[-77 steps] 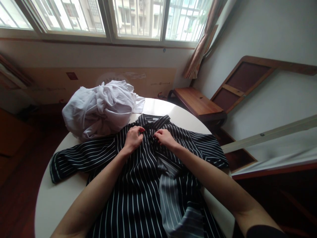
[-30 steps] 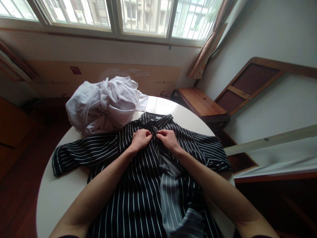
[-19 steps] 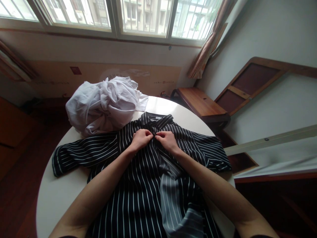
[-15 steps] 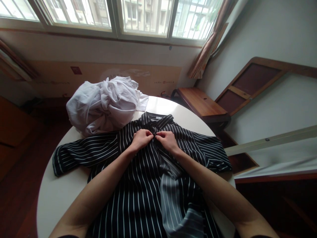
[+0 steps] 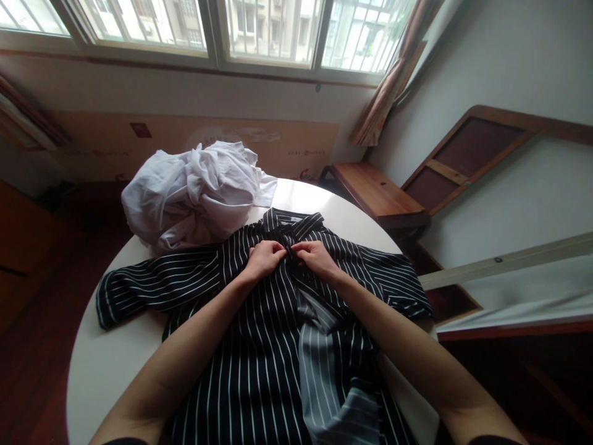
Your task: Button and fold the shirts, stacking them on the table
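The black-and-white striped shirt lies spread on the round tabletop, its hem cut off below and partly covered by the forearms. At its upper front, the left hand pinches the cloth; the right hand has its fingertips just beside, their grip impossible to tell. Any button there is too small to make out. Beyond sits a crumpled white cloth, its underside hidden.

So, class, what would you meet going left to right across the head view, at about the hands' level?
Black, white-striped fabric sleeve → person's left hand → person's right hand → the same shirt's other sleeve → pale straight bar.
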The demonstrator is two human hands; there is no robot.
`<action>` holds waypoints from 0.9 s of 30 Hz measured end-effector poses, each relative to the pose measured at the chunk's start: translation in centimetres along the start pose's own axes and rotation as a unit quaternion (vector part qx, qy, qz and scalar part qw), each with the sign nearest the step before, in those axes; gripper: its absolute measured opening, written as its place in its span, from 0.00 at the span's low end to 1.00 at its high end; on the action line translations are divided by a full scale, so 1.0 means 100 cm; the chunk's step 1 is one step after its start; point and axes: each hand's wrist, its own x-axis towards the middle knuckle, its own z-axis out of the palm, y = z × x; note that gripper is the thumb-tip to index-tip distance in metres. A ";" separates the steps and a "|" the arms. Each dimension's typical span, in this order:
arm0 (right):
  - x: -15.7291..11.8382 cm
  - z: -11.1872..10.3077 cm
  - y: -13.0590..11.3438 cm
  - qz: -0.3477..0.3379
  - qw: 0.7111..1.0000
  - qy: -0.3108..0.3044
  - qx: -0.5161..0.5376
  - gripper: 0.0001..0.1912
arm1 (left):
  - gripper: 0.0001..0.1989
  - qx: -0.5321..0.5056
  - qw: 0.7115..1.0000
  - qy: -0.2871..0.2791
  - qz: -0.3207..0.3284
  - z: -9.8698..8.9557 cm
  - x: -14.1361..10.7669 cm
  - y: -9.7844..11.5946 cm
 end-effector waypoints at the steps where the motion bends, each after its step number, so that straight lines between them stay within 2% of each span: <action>1: 0.001 -0.001 -0.002 -0.004 1.000 -0.007 -0.005 0.14 | 0.10 -0.003 1.000 0.003 0.000 0.000 0.000 -0.001; 4: 0.001 -0.001 -0.008 -0.043 0.997 0.008 -0.066 0.09 | 0.09 -0.023 1.000 0.010 0.003 0.002 0.002 -0.004; 9: -0.003 0.008 -0.015 -0.106 0.973 0.094 -0.184 0.05 | 0.10 -0.066 0.998 0.022 0.010 0.005 0.004 -0.008; 13: -0.009 0.017 -0.013 -0.121 0.949 0.137 -0.257 0.06 | 0.13 -0.086 0.996 0.025 -0.005 0.007 0.003 -0.006; 17: -0.015 0.022 -0.009 -0.162 0.930 0.148 -0.295 0.08 | 0.13 -0.087 0.995 0.042 -0.005 0.009 0.003 -0.006; 19: -0.016 0.023 -0.007 -0.170 0.932 0.148 -0.284 0.08 | 0.13 -0.077 0.996 0.048 -0.002 0.011 0.003 -0.006; 22: -0.014 0.021 -0.004 -0.161 0.949 0.158 -0.220 0.06 | 0.12 -0.058 0.997 0.053 -0.005 0.012 0.004 -0.006; 24: -0.011 0.019 -0.002 -0.129 0.967 0.151 -0.159 0.06 | 0.11 -0.042 0.997 0.060 -0.010 0.013 0.003 -0.004; 27: -0.004 0.015 -0.001 -0.056 0.992 0.093 -0.060 0.08 | 0.10 -0.020 0.998 0.058 -0.003 0.012 0.001 -0.001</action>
